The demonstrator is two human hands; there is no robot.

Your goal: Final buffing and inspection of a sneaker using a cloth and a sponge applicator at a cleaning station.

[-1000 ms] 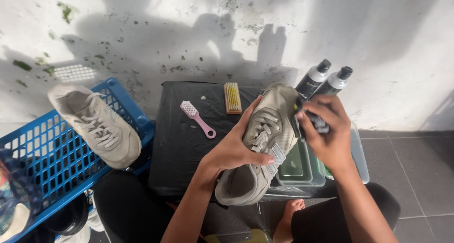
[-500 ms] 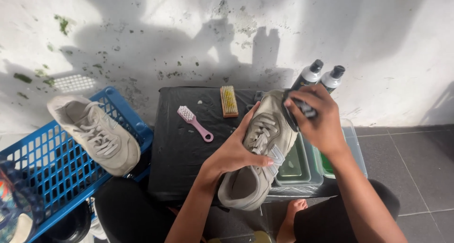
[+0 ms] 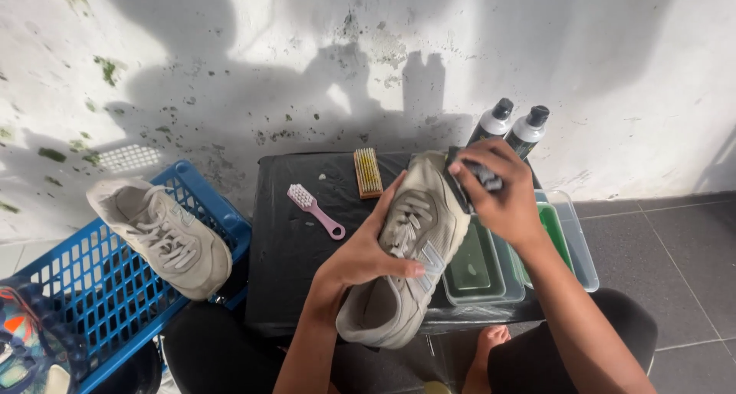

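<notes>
Beige sneaker (image 3: 406, 264) (both hands) over table edge (image 3: 307, 321)

We see bare room on the table's (image 3: 291, 241) left half; a pink brush (image 3: 315, 210) and wooden brush (image 3: 368, 172) lie toward its back edge, bottles (image 3: 510, 127) crowd the back right corner, tubs (image 3: 491, 264) fill the right edge.

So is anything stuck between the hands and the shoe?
No. The left hand grips the shoe directly at its side, and the right hand presses a dark brush against its toe.
</notes>
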